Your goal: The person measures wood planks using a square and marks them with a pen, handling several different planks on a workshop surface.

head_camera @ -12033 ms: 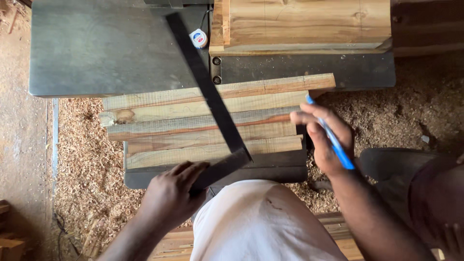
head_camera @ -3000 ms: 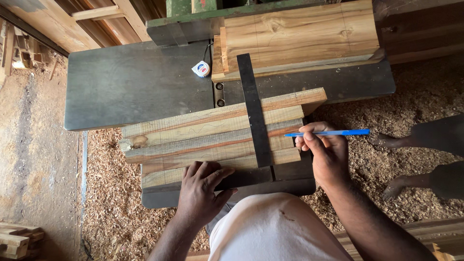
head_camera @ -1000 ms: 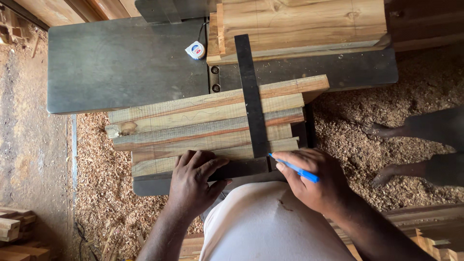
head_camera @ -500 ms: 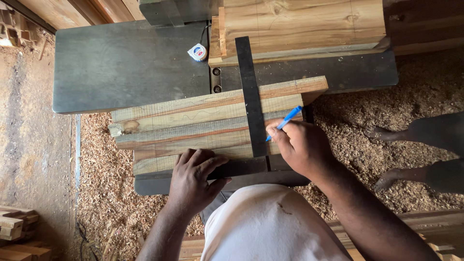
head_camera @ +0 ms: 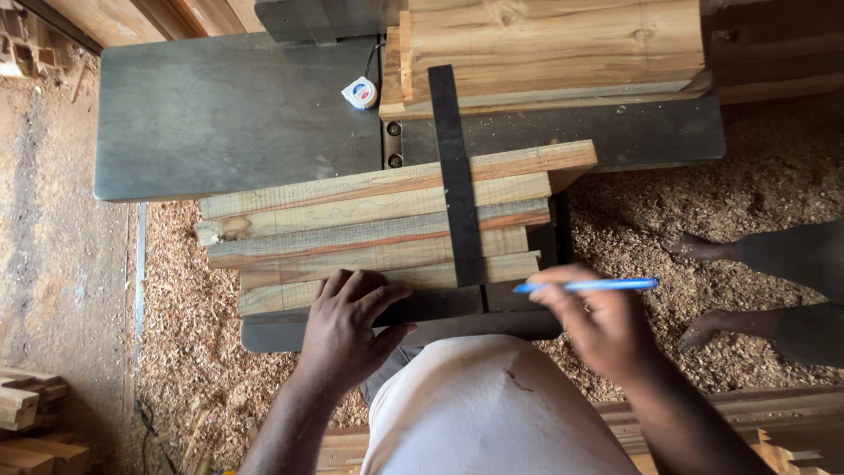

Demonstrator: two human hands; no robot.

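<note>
Several wooden planks (head_camera: 369, 229) lie side by side on the near edge of a dark metal machine table (head_camera: 229, 114). A black L-shaped steel square (head_camera: 457, 176) lies across them, its long arm pointing away from me. My left hand (head_camera: 347, 330) presses flat on the square's short arm and the nearest plank. My right hand (head_camera: 598, 325) holds a blue pen (head_camera: 585, 286), its tip at the right side of the square's blade near the closest plank.
A small white tape measure (head_camera: 359, 92) sits on the machine table. A stack of thicker boards (head_camera: 545, 48) rests at the back. Sawdust (head_camera: 185, 352) covers the floor. Another person's bare feet (head_camera: 703, 290) stand at the right. Wood offcuts (head_camera: 26, 422) lie at lower left.
My right hand drew the pen back along the square's blade from the middle planks to the near edge, and the pen has swung to point right. My left hand stays pressed on the square.
</note>
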